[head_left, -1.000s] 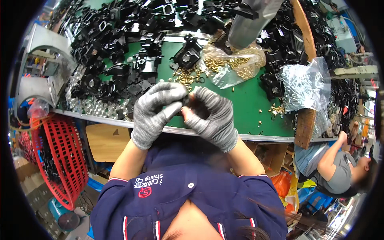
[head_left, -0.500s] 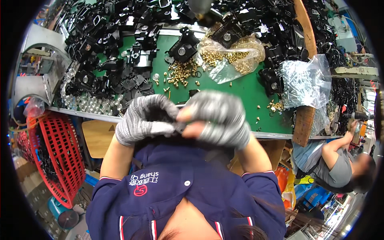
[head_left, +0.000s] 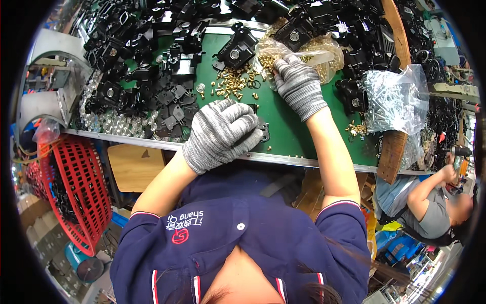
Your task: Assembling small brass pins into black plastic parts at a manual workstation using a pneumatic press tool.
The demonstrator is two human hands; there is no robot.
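Note:
My left hand (head_left: 220, 133), in a grey knit glove, rests at the table's front edge with its fingers curled together. At its fingertips sits a small black part (head_left: 264, 133), mostly covered by the glove. My right hand (head_left: 299, 86), gloved alike, reaches forward to the clear plastic bag (head_left: 331, 57) of brass screws. Its fingers are bent and drawn together at the bag's open left side; what they pinch, if anything, is hidden. Loose brass screws (head_left: 229, 85) lie in a pile between the hands, just below a black housing with a round silver piece (head_left: 235, 52).
Black housings (head_left: 177, 63) crowd the green tabletop's (head_left: 304, 139) back and left. Flat black plates (head_left: 174, 109) and clear round pieces (head_left: 114, 124) lie left. Right are a bag of silver screws (head_left: 395, 99) and a wooden bar (head_left: 392, 157). A red basket (head_left: 83, 187) stands lower left; another person (head_left: 430, 215) sits right.
My hands were together at the table's front edge and have parted. The right one has gone forward to the brass screws; the left has moved slightly right and turned its back up.

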